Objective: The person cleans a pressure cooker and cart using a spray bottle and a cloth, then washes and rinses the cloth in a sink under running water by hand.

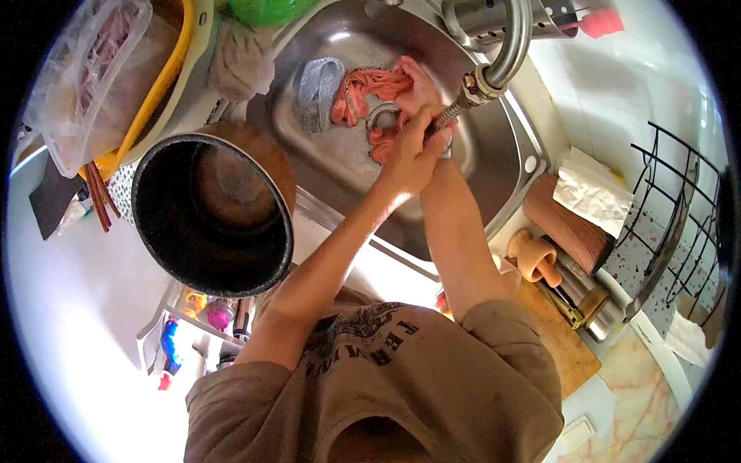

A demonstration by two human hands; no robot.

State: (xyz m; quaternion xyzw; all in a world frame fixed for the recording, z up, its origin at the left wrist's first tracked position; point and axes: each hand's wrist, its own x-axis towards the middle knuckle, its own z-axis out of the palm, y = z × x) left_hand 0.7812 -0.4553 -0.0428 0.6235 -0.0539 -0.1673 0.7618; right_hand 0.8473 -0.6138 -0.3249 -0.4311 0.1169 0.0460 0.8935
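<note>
Both of my hands are together in the steel sink [492, 185], below the end of the faucet [468, 96]. My left hand [413, 147] lies across my right hand [440, 139], its fingers curled; what they close on is hidden. Most of my right hand is covered by the left, so its fingers do not show. Bunched pink cloth [359, 89] lies on the sink floor, partly beneath and beyond my hands. Beside it on the left is a grey mesh cloth [319, 89]. A ring-shaped drain part [383, 116] shows between folds of the pink cloth.
A large dark pot [279, 163] stands tilted left of the sink. Behind it are a grey rag [239, 62] and a yellow-rimmed basin [158, 89] with plastic bags. On the right lie a wooden mortar [531, 255], a cutting board [567, 347] and a black wire rack [668, 220].
</note>
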